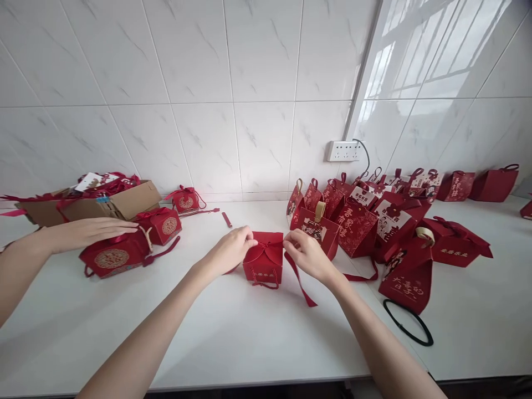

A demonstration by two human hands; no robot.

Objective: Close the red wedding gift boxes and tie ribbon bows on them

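A small red gift box (pixel 261 271) with gold lettering stands upright on the white table in front of me. A thin red ribbon (pixel 262 249) crosses its closed top flaps in a knot or loop. At the box's upper left edge, my left hand (pixel 233 250) is closed, thumb and fingers pinching one side of the ribbon. My right hand (pixel 306 254) pinches the other side at the upper right edge, and a loose ribbon tail (pixel 302 285) hangs below it to the tabletop. A twisted red cord hangs on the box's front.
Another person's hand (pixel 93 230) rests over a red box with a round gold pattern (pixel 112 257) at left. Behind it sits an open cardboard carton (pixel 137 199) of ribbons and cards. Many red gift boxes (pixel 357 230) crowd the right. A black loop (pixel 409 324) lies at front right.
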